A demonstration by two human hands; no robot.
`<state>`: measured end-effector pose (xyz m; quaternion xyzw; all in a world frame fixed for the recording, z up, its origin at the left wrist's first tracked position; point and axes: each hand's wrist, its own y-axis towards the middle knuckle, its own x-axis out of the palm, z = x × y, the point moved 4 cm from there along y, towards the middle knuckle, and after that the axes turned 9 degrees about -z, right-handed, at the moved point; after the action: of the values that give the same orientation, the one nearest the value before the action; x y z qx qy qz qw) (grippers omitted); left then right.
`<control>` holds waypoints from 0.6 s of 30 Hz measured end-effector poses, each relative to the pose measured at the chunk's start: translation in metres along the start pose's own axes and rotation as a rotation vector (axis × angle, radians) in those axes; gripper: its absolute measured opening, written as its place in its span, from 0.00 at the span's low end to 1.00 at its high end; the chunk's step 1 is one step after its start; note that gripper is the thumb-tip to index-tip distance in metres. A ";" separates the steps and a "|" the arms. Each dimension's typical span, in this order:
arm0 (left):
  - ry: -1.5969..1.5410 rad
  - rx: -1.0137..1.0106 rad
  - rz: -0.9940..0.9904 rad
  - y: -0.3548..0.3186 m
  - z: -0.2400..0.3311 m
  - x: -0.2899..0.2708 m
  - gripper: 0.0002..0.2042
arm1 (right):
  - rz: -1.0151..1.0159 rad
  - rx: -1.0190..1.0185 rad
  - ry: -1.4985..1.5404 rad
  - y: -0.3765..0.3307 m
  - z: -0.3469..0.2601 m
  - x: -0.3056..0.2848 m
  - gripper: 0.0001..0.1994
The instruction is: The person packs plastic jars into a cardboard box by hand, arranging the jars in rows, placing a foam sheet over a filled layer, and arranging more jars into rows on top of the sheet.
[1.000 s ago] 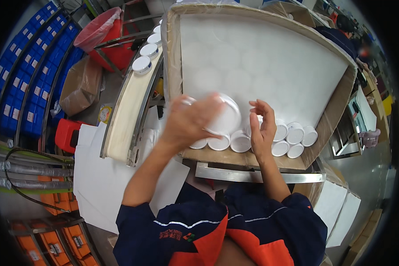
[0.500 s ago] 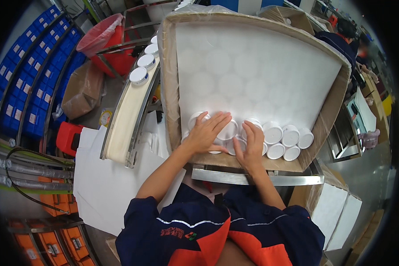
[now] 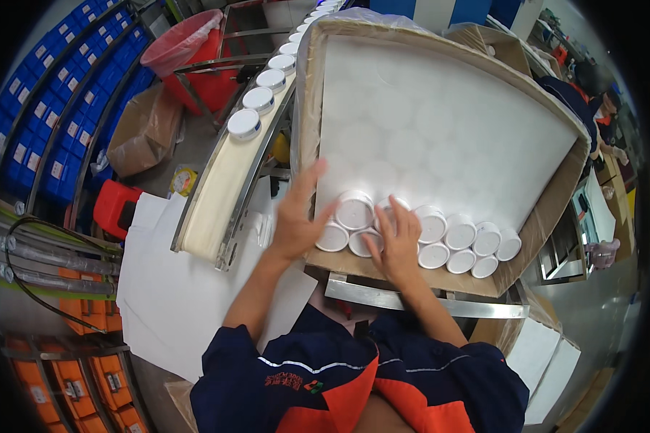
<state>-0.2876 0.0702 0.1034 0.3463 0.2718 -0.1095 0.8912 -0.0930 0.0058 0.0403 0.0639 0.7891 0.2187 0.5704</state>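
Note:
White round lidded jars (image 3: 355,212) stand in two rows along the near side of a large cardboard box (image 3: 560,186). The box is lined with clear plastic, and a white sheet (image 3: 440,130) covers the rest of its inside; faint round shapes show through it. My left hand (image 3: 300,220), slightly blurred, is raised at the box's left near corner with fingers spread and nothing in it. Over the middle of the rows, my right hand (image 3: 399,244) rests with fingers stretched apart on or just above the lids, partly hiding the jars below.
On the left runs a conveyor belt (image 3: 211,209) carrying a line of white jars (image 3: 244,124). White sheets (image 3: 188,289) lie below its end. Further left are a red bin (image 3: 202,90), a brown carton (image 3: 146,130) and racks of blue bins (image 3: 54,101). A person works at the far right.
My left hand has lifted off the jars and moved left toward the conveyor. My right hand stays over the rows. More jars show on the belt, as the view has shifted.

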 end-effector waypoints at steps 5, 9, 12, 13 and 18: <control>0.161 -0.115 0.436 0.078 -0.061 -0.105 0.24 | -0.039 -0.337 0.315 -0.049 -0.024 0.031 0.26; 0.841 -0.707 0.247 0.086 -0.181 -0.092 0.42 | -0.019 -0.417 0.366 -0.046 -0.032 0.027 0.22; 0.818 -0.792 0.040 0.097 -0.202 -0.074 0.47 | -0.052 -0.360 0.384 -0.043 -0.022 0.030 0.21; 0.785 -0.852 -0.039 0.098 -0.206 -0.065 0.45 | -0.042 -0.370 0.409 -0.042 -0.023 0.027 0.21; 0.927 -0.799 -0.051 0.098 -0.208 -0.070 0.30 | -0.028 -0.340 0.436 -0.042 -0.022 0.027 0.22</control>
<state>-0.3927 0.2836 0.0700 -0.0097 0.6594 0.1414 0.7383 -0.1161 -0.0282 0.0048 -0.0922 0.8460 0.3484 0.3929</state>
